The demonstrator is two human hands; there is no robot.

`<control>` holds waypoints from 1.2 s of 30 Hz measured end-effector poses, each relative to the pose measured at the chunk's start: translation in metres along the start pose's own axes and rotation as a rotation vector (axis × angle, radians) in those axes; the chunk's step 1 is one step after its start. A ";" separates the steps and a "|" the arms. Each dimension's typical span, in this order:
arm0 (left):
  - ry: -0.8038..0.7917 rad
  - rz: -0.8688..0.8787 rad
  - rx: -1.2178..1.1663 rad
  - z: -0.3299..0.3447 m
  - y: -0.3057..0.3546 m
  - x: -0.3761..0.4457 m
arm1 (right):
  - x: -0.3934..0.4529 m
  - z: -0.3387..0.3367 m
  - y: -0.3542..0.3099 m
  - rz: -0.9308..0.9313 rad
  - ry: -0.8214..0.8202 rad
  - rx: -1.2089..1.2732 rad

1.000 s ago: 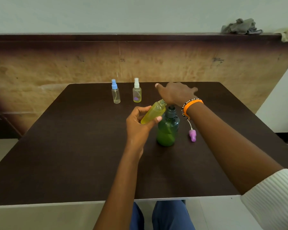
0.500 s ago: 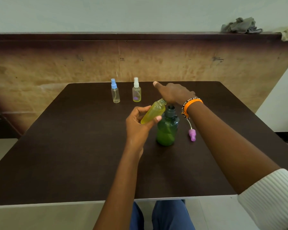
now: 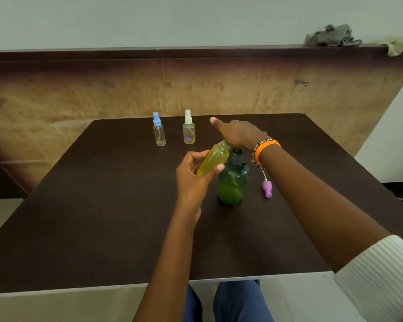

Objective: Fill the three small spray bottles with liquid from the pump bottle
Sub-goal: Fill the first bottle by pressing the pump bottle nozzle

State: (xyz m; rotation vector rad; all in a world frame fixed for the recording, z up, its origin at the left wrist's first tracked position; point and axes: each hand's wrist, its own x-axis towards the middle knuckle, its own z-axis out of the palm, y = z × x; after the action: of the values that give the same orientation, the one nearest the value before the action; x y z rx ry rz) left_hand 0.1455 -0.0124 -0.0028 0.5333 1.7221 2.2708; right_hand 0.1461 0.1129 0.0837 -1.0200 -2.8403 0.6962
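My left hand (image 3: 193, 180) grasps the uncapped small spray bottle (image 3: 213, 159), yellow-filled and tilted, its mouth toward the green pump bottle (image 3: 233, 180) at my 12 o'clock. My right hand (image 3: 239, 133) rests palm-down over the pump head, fingers spread. The purple spray cap (image 3: 266, 188) lies at 3 o'clock of the pump bottle on the dark table (image 3: 102, 217). Blue-capped (image 3: 159, 132) and white-capped (image 3: 189, 131) bottles stand at 11 o'clock.

Three small spray bottles were in view: a blue-capped bottle (image 3: 159, 132) and a white-capped bottle (image 3: 189, 130) at 12 o'clock on the tabletop (image 3: 102, 217), and an uncapped yellow bottle (image 3: 213, 159) at the centre. There was one green pump bottle (image 3: 232, 182), one loose pink spray cap (image 3: 266, 188) at 3 o'clock, and two hands.
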 end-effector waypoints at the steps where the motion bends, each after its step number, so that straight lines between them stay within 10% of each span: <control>1: 0.001 -0.001 -0.002 0.000 0.000 0.000 | 0.001 0.000 0.000 -0.006 0.006 0.006; 36: 0.010 -0.006 -0.039 0.001 -0.006 0.000 | 0.001 0.008 0.004 -0.042 0.099 -0.075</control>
State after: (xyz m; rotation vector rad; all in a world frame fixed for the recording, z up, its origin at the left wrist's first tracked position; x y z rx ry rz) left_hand 0.1455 -0.0100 -0.0084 0.5088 1.6776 2.3019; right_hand 0.1464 0.1128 0.0748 -0.9727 -2.8125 0.5244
